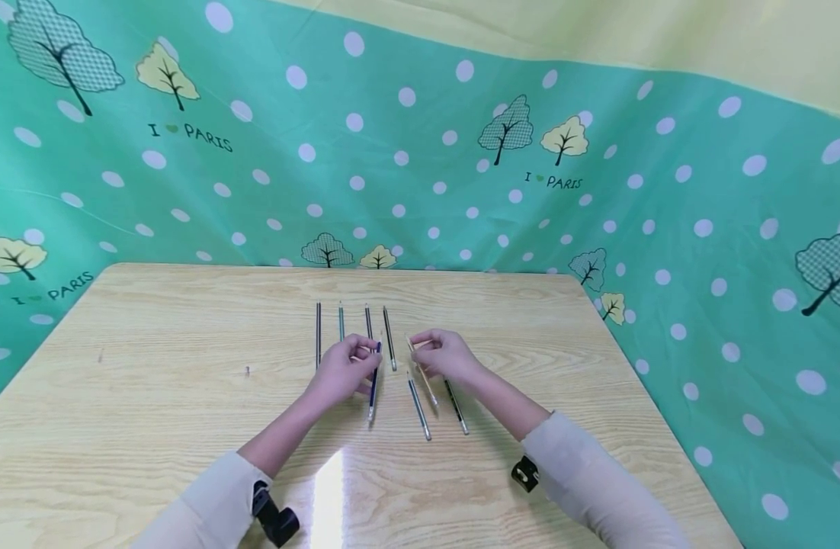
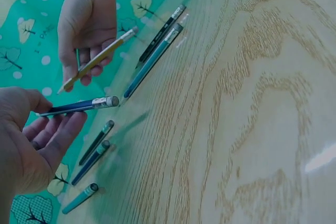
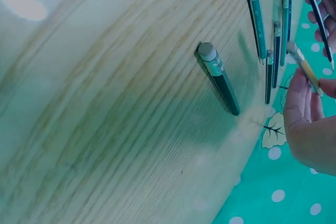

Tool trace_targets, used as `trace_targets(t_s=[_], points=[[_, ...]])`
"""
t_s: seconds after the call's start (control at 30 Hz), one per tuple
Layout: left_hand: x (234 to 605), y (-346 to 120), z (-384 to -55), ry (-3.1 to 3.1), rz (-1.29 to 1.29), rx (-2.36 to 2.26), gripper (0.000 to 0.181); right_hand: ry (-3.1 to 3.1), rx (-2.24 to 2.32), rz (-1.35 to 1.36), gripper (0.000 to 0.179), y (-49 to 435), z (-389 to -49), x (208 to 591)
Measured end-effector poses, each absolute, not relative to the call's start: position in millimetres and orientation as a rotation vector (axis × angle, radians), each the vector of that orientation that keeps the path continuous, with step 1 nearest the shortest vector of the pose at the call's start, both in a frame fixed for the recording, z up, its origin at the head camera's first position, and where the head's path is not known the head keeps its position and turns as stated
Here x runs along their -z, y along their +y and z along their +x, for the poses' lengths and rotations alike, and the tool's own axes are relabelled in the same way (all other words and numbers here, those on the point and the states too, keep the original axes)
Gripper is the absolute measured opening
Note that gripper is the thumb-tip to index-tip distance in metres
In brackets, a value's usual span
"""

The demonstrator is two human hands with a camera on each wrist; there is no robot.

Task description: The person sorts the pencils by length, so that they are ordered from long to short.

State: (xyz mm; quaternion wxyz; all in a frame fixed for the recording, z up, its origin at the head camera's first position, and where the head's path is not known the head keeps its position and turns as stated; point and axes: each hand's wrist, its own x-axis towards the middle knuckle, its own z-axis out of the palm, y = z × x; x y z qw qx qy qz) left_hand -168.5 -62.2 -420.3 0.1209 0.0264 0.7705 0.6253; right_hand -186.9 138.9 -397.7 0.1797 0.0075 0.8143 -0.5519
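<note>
Yellow pencil [image 1: 424, 379]: pinched near its tip by the fingers of the right hand [image 1: 447, 357], raised above the surface [image 1: 530, 313]. A dark blue pencil [image 1: 374, 390] is likewise clamped by the left hand's [image 1: 343, 371] fingers. Risk: both grips sit near the tips, so the free eraser ends could swing and knock neighbours. The teal-blue pencil [image 1: 418, 406] and black pencil [image 1: 456, 406] lying near the right hand appear most exposed; a loosened pinch could let a pencil drop and roll. Count: eight pencils, comprising two held, two lying nearer, four in the far row [image 1: 389, 339]. Hands: two.
</note>
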Motion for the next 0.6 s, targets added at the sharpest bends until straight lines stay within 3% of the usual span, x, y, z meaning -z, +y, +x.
trace_targets(t_s=[0.6], points=[[419.8, -60.0, -172.2, 2.155, -0.014, -2.047, 0.033, 2.176, 1.731, 0.078, 0.044, 126.3, -192.5, 393.1]])
